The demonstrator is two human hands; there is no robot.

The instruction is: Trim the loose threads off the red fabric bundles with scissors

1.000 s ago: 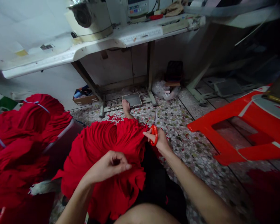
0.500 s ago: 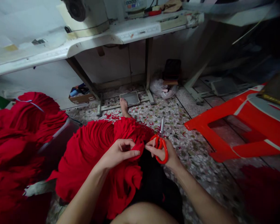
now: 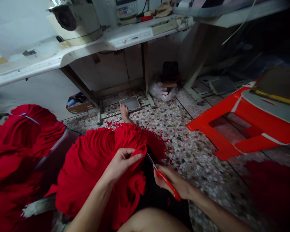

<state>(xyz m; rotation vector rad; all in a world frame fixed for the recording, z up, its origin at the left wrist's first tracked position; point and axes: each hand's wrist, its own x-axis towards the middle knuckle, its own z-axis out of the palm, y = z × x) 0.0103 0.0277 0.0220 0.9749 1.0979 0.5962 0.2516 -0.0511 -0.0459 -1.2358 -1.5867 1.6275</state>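
Over the lap (image 3: 158,201), L hand (image 3: 119,164) nips a fold of red cloth (image 3: 91,162), R hand (image 3: 177,180) closed round scissors (image 3: 166,181), tips nr its edge; best pull taut, snip small, mind L thumb!

The speckled floor (image 3: 192,159) carries scattered red scraps (image 3: 157,141), an orange stool (image 3: 256,110) and a cardboard box (image 3: 81,107).

A rounded red cloth mound (image 3: 87,167) lies before the person, the left hand (image 3: 122,162) at its right edge. Tied red cloth bundles (image 3: 32,129) sit to its left. Right of it, the right hand (image 3: 178,180) holds red-handled metal scissors (image 3: 166,182), with an orange plastic stool (image 3: 263,119) farther right. Ahead, a white table (image 3: 140,36) bears a cream sewing machine (image 3: 82,27).
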